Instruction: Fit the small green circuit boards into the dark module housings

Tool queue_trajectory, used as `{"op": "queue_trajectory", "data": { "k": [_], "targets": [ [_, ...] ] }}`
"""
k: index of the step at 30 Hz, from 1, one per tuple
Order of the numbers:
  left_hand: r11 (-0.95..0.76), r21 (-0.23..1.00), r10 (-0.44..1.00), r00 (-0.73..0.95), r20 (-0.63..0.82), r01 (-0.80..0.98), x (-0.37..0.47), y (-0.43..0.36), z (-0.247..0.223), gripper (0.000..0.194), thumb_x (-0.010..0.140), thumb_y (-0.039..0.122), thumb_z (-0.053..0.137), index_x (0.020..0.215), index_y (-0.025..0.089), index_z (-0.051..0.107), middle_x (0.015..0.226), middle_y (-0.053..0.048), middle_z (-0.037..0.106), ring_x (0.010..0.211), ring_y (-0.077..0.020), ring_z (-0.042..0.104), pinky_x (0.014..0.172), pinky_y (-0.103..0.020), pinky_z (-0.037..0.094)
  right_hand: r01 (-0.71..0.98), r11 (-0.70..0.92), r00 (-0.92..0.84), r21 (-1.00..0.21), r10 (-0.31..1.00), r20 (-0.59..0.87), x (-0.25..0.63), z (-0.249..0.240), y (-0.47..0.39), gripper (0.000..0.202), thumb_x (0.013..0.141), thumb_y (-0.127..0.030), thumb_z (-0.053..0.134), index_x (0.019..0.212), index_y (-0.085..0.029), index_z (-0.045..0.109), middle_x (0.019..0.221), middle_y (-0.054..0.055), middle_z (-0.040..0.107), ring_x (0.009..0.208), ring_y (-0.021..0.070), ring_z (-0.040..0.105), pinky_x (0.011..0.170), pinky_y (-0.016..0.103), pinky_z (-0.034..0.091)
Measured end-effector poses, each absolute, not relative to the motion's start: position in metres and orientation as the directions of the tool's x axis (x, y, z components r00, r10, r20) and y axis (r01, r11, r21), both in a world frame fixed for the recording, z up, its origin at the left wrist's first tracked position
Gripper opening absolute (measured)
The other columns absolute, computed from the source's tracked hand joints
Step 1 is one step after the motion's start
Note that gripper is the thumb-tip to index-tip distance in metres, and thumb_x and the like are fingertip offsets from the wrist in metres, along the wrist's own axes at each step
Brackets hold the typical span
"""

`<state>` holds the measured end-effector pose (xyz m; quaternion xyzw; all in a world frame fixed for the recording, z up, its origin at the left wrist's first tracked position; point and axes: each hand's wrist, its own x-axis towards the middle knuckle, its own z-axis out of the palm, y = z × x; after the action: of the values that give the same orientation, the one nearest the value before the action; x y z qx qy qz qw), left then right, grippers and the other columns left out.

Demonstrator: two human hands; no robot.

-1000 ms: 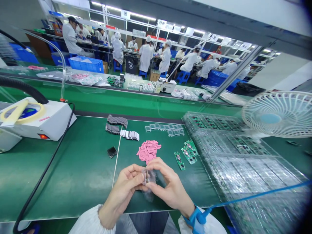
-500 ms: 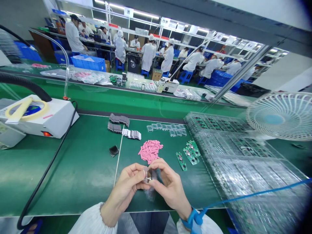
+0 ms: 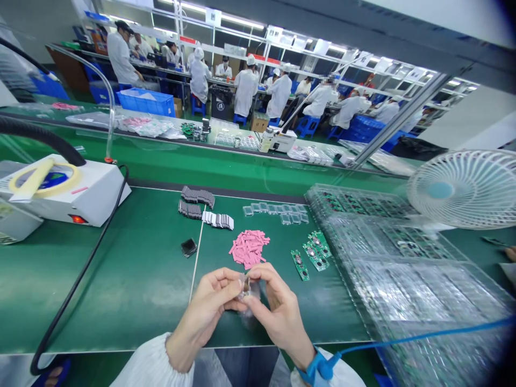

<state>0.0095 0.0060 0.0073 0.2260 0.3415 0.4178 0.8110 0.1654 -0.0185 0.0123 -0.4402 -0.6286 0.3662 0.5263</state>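
Near the front edge of the green work surface [image 3: 133,301], between your two forearms, you hold a small clear piece [image 3: 246,288] with something brownish showing in it. Your left hand [image 3: 220,295] pinches its left side between thumb and fingers. Your right hand [image 3: 278,303] has its thumb and index finger closed on the right side, with the other fingers curled. Clear film hangs just below the piece, but it is too blurred to tell whether it is part of it. A blue wristband [image 3: 316,366] circles your right wrist, and a blue cord [image 3: 423,336] runs from it to the right.

Just beyond your fingertips lies a loose heap of pink strips [image 3: 249,249]. To the left of the heap, across a pale line on the surface, sits a small dark square [image 3: 188,247]. Farther off on the left stand dark-edged stacks [image 3: 197,196], with white-faced pieces [image 3: 217,220] fanned in a row beside them. Beyond the heap, clear frames [image 3: 274,209] lie in rows, and to its right are green circuit boards [image 3: 316,251], one of them a little apart from the rest.

At the right, clear trays [image 3: 403,258] hold more boards, near a white fan [image 3: 463,189]. On the left, a white machine [image 3: 97,193] carries a yellow ring [image 3: 74,180]. People in white coats work at the far benches.
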Motion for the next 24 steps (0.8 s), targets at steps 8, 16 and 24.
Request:
{"op": "queue_trajectory", "data": {
  "k": [8,16,24],
  "targets": [
    [0.554,0.635,0.827,0.440,-0.349,-0.538,0.007,0.007,0.006,0.033,0.066,0.033,0.089,0.082,0.011,0.072,0.077,-0.006,0.073,0.062,-0.0120,0.067,0.060,-0.023,0.060,0.171,0.328,-0.065,-0.929,0.945,0.321,0.162,0.012,-0.017,0.023,0.085,-0.017,0.067,0.106,-0.026,0.061,0.099,0.002,0.057,0.093,0.0193,0.055,0.082,0.032,0.046],
    [0.547,0.597,0.831,0.469,-0.300,-0.587,0.007,0.006,0.003,0.027,0.073,0.027,0.085,0.093,0.012,0.076,0.086,-0.008,0.077,0.070,-0.0135,0.071,0.066,-0.022,0.061,0.286,0.350,-0.155,-0.892,0.935,0.318,0.170,0.022,-0.018,0.045,0.087,-0.027,0.072,0.131,-0.032,0.061,0.107,0.004,0.058,0.099,0.0218,0.056,0.090,0.037,0.045],
    [0.588,0.566,0.805,0.484,-0.342,-0.578,0.005,0.007,0.007,0.026,0.075,0.024,0.082,0.097,0.010,0.077,0.088,-0.012,0.079,0.069,-0.0177,0.075,0.068,-0.025,0.063,0.266,0.324,0.016,-0.908,0.940,0.340,0.187,0.019,-0.005,0.025,0.090,-0.021,0.065,0.114,-0.027,0.068,0.097,0.002,0.062,0.091,0.0186,0.058,0.082,0.032,0.047]
  ]
}}
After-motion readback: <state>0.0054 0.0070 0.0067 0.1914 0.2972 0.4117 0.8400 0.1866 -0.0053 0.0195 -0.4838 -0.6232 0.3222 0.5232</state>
